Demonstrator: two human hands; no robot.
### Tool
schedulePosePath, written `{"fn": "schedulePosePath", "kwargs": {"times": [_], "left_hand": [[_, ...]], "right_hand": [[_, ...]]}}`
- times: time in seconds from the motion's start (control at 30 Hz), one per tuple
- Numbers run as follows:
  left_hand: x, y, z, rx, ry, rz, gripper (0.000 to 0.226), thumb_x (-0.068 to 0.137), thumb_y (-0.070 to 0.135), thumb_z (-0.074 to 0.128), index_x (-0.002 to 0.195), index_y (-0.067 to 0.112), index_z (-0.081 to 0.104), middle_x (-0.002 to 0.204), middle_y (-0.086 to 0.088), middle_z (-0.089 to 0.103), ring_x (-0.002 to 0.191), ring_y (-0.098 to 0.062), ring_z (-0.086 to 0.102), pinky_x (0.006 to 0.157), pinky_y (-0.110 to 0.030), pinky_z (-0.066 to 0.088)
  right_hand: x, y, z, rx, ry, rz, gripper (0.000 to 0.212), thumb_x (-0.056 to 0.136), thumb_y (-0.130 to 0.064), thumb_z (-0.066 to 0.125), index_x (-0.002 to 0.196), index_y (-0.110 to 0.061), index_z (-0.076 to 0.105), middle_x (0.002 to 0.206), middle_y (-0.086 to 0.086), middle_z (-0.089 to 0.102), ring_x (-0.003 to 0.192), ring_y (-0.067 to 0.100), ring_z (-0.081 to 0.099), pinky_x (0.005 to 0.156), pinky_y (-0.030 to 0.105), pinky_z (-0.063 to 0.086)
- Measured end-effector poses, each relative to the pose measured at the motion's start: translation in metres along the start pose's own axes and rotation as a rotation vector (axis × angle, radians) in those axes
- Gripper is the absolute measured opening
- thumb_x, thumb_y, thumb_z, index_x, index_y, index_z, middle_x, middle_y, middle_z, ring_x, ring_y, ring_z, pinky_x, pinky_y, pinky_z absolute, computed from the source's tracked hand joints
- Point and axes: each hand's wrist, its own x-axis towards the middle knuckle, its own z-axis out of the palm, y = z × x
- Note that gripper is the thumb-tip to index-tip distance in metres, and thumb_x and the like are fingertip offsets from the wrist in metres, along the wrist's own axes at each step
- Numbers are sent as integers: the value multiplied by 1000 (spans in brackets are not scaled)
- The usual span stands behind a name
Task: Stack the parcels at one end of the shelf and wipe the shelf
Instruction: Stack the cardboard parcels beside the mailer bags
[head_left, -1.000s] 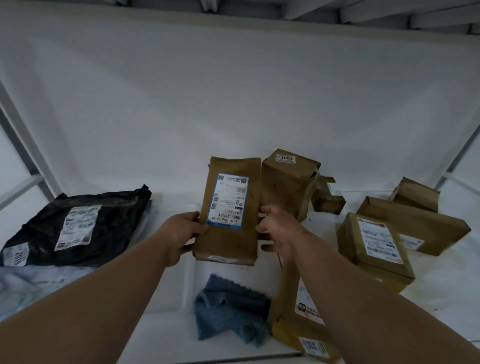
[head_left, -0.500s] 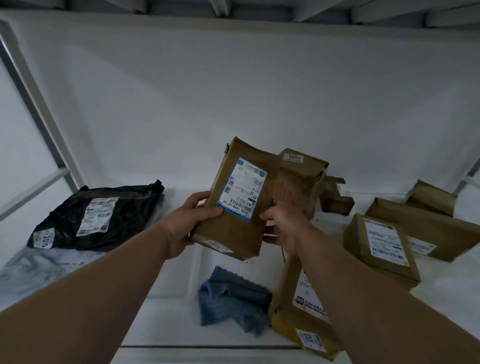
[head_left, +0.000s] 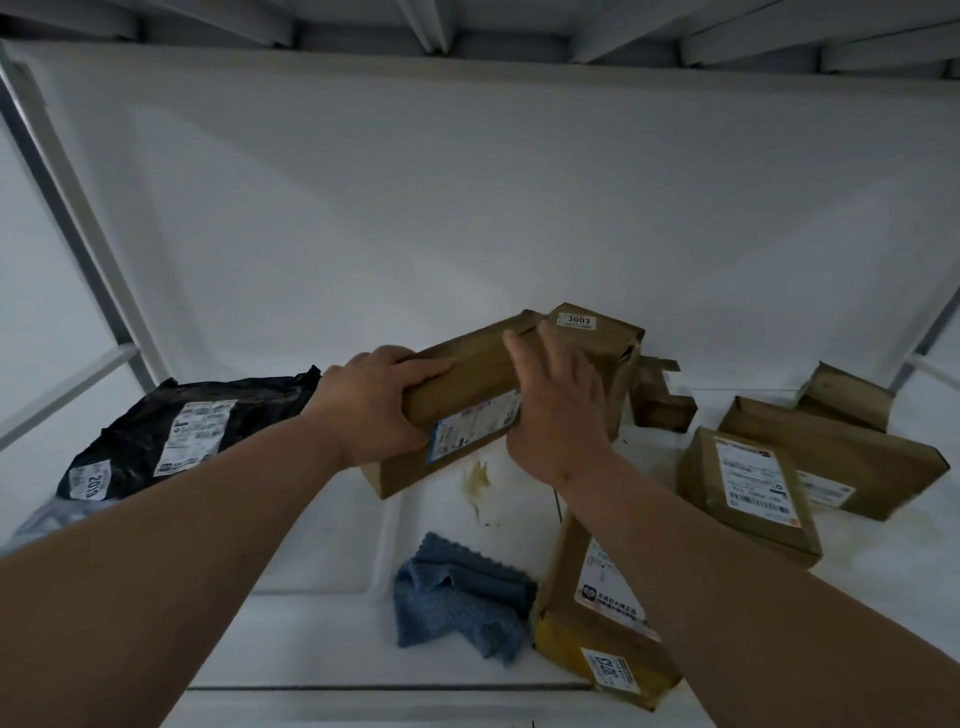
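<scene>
I hold a brown cardboard parcel (head_left: 467, 395) with a blue-edged label above the white shelf (head_left: 291, 561), tilted with its long edge running up to the right. My left hand (head_left: 374, 400) grips its near left end, fingers curled over the top. My right hand (head_left: 556, 400) lies against its right side with fingers straight. A black bag parcel (head_left: 192, 426) with white labels lies at the shelf's left end. A crumpled blue cloth (head_left: 457, 597) sits at the front middle.
A box marked 3003 (head_left: 602, 343) stands behind my right hand. Several more brown parcels lie to the right (head_left: 748, 488) and one under my right forearm (head_left: 602, 613). A yellowish stain (head_left: 478, 478) marks the shelf. A grey bag (head_left: 47, 519) lies at far left.
The parcel has turned from upright with its label facing me to lying tilted on its side. My left hand shifted over its top edge and my right hand opened flat against it.
</scene>
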Motion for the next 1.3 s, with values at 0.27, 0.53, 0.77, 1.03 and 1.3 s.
{"fn": "schedulePosePath", "kwargs": {"times": [0.27, 0.53, 0.77, 1.03, 1.3], "left_hand": [[2, 16, -12, 453, 152, 474, 70, 75, 36, 61, 138, 53, 35, 143, 10, 41, 128, -18, 37, 109, -41, 17], [10, -2, -15, -426, 496, -292, 103, 73, 46, 76, 153, 34, 12, 159, -1, 21, 145, -28, 19, 115, -51, 23], [1, -26, 27, -1040, -67, -532, 75, 87, 58, 57, 151, 33, 26, 154, 2, 34, 138, -23, 37, 113, -45, 31], [5, -22, 33, -1248, -204, -435, 32, 97, 33, 54, 129, 32, 59, 118, 4, 68, 103, -17, 63, 85, -32, 48], [2, -36, 37, -1199, -252, -551, 21, 96, 32, 55, 115, 29, 65, 112, 1, 69, 94, -18, 63, 79, -33, 51]], "right_hand": [[19, -13, 8, -157, -241, -155, 108, 74, -31, 70, 152, -33, -5, 159, 2, 18, 147, 31, 13, 115, 61, 14], [23, 8, -4, 798, -78, 385, 60, 66, -9, 83, 110, -21, 45, 112, -2, 60, 98, 17, 58, 82, 34, 52], [14, 18, -2, 1450, -155, 695, 35, 76, -10, 77, 99, -31, 59, 107, -1, 70, 102, 22, 62, 92, 52, 49], [10, 10, 8, 1451, -335, 663, 27, 79, -7, 72, 100, -23, 70, 106, 1, 74, 105, 23, 64, 94, 48, 50], [20, 0, 30, 1366, -413, 715, 30, 84, -23, 71, 114, -21, 66, 102, -1, 71, 98, 20, 63, 90, 43, 51]]}}
